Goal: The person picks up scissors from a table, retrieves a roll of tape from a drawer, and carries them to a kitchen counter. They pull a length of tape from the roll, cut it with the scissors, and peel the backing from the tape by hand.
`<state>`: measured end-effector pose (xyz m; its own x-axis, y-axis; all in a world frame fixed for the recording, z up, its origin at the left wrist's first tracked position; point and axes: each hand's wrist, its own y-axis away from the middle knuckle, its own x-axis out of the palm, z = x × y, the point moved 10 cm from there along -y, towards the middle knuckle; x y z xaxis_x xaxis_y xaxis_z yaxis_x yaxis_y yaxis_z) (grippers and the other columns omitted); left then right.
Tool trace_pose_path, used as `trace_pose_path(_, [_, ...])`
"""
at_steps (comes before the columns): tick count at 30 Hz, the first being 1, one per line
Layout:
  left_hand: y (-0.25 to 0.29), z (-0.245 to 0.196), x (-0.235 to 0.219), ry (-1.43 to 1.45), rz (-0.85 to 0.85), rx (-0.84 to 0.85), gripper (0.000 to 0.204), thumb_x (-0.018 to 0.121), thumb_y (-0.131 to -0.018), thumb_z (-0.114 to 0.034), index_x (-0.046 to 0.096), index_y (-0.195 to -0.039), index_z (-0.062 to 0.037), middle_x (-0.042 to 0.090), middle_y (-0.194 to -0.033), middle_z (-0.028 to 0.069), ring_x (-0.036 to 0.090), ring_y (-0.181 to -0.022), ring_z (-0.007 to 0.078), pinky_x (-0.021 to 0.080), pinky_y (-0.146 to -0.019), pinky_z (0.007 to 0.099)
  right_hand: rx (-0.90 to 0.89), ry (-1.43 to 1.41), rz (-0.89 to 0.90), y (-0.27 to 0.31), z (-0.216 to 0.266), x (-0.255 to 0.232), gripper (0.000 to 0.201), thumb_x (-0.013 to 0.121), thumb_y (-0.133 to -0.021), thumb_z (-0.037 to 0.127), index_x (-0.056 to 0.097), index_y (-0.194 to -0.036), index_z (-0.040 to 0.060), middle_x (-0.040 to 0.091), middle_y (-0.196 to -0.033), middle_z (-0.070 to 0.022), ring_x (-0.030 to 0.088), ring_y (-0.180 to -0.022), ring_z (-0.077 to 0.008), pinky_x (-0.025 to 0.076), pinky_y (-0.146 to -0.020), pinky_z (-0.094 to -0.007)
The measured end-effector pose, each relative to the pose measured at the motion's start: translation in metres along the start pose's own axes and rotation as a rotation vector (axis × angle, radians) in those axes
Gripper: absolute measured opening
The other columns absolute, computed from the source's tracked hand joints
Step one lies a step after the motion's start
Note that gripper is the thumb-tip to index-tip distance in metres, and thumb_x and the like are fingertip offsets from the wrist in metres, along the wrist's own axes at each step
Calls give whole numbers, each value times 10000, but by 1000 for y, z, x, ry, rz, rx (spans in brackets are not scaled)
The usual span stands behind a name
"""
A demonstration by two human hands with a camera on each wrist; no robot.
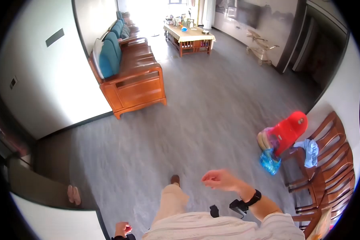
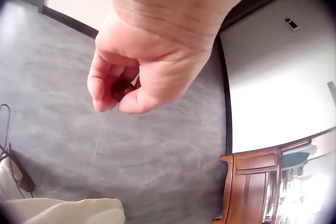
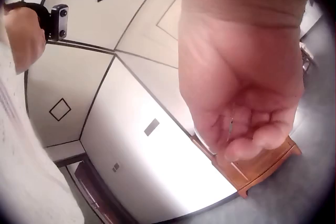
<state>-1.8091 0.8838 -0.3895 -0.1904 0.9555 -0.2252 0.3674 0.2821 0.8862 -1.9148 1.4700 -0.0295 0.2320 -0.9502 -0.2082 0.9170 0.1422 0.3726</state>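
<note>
My right hand point(image 1: 222, 180) is raised in front of the body over the bare floor, its fingers loosely bent with nothing held. In the right wrist view that hand point(image 3: 244, 92) shows its palm, the fingers curling softly inward and a thin shiny band on one of them. The left hand point(image 1: 124, 229) hangs low by the body at the bottom of the head view. Seen from its own wrist, the left hand point(image 2: 147, 66) has loosely curled fingers, with a dark shadowed gap between thumb and fingers. Neither hand touches any furniture.
Grey floor point(image 1: 212, 96) stretches ahead. A wooden sofa point(image 1: 140, 94) with blue cushions stands left; a cloth-covered table point(image 1: 192, 36) is farther off. At right are a red plastic seat point(image 1: 288, 130), a blue bag point(image 1: 270, 162) and wooden chairs point(image 1: 332, 160). Pink slippers point(image 1: 73, 195) lie lower left.
</note>
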Motion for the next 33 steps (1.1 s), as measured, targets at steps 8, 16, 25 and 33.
trace_pose_path(8, [-44,-365,256,-617,510,928,69,535,-671,31,528,-642,-32,488,-621,53,509,-527,162,472,-481,285,226,-193,-99,-114,-5,-137,203,581,-846,211,601,-972,52,619,-794,-26,566,-676,-78,459,-578,-211])
trace_pose_path(16, [14,-617,586,-391,411,588,187,556,-664,20,596,-847,23,581,-711,93,571,-567,170,474,-480,269,367,-230,-319,-199,-59,-302,187,581,-848,202,600,-960,54,619,-752,-5,548,-605,-56,401,-475,-185])
trace_pose_path(25, [-37,-663,685,-380,335,318,193,589,-664,21,587,-857,13,582,-670,100,598,-559,206,509,-492,315,313,-136,-269,-386,-1,-543,174,559,-847,164,594,-955,33,611,-751,-23,552,-623,-68,425,-506,-186])
trace_pose_path(33, [-95,-721,706,-210,207,107,158,590,-728,24,562,-882,-1,607,-729,135,614,-608,245,527,-545,362,87,-84,-33,-613,86,-633,188,541,-854,163,585,-954,9,609,-772,-31,567,-707,-87,475,-615,-227])
